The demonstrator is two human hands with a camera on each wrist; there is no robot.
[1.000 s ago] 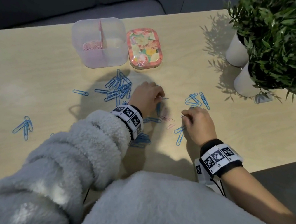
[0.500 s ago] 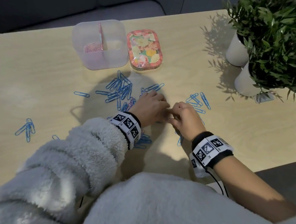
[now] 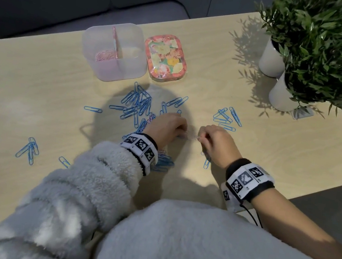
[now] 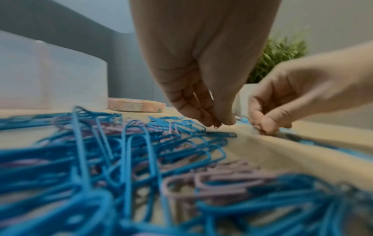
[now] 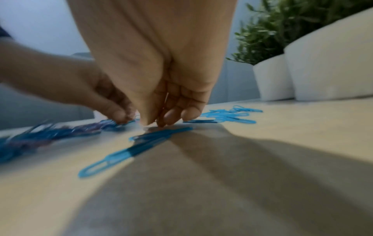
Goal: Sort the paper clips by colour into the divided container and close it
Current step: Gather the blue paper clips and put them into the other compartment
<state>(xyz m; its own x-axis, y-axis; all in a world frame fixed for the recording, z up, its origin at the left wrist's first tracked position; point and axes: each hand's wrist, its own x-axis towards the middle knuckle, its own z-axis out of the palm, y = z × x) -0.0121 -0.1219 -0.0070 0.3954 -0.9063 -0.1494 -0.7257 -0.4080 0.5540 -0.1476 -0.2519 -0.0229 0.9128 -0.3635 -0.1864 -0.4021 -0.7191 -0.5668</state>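
Wire paper clips strew smooth wooden table.

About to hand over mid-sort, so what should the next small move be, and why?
Probably carry the pink clip pinched between the left hand and right hand to the divided container: pink clips already fill its left compartment, and the floral lid lies beside it.

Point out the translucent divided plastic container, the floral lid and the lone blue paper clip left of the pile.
translucent divided plastic container (image 3: 130,71), head view, front wall.
floral lid (image 3: 165,58), head view, top.
lone blue paper clip (image 3: 92,109), head view, middle.
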